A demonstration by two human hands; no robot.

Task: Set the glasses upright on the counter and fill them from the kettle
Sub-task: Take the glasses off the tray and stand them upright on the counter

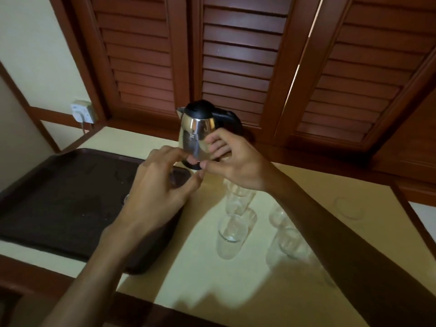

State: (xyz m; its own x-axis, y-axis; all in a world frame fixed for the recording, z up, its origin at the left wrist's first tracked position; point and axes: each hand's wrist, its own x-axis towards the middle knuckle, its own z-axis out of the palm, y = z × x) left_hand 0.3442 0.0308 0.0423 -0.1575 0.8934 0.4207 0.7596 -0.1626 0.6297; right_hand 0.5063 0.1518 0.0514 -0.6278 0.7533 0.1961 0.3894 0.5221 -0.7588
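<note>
Polished steel kettle w/ black plastic lid and handle [197,135] sits upright on its black base at the back of the pale yellow counter [236,279], just in front of the dark red-brown louvred wooden shutters [236,55]; spout points left.

Right hand [232,159] is up against the kettle's lower body, fingers curled loosely and touching the steel side, thumb stretched left near the base. Not a closed grip; hand half wide, nothing held. Left hand [158,185] hovers over the right end of the dark brown rectangular plastic tray [59,197], fingers bent and spread, fingertips close to the right thumb and the kettle base. Holds nothing as far as can be seen; can't tell if it touches the kettle.

Clear drinking glasses stand on the counter to the right of the tray, under and near the right forearm: nearest clear tumbler [230,234] upright, open mouth up, empty; another clear glass behind it [237,200], partly hidden by the wrist; two more clear glasses [286,234] to the right, blurred. Small round clear glass coaster or lid [348,208] lies flat further right, well apart. White wall socket w/ plug and cord [82,112] on the cream wall at left, beyond the tray.
</note>
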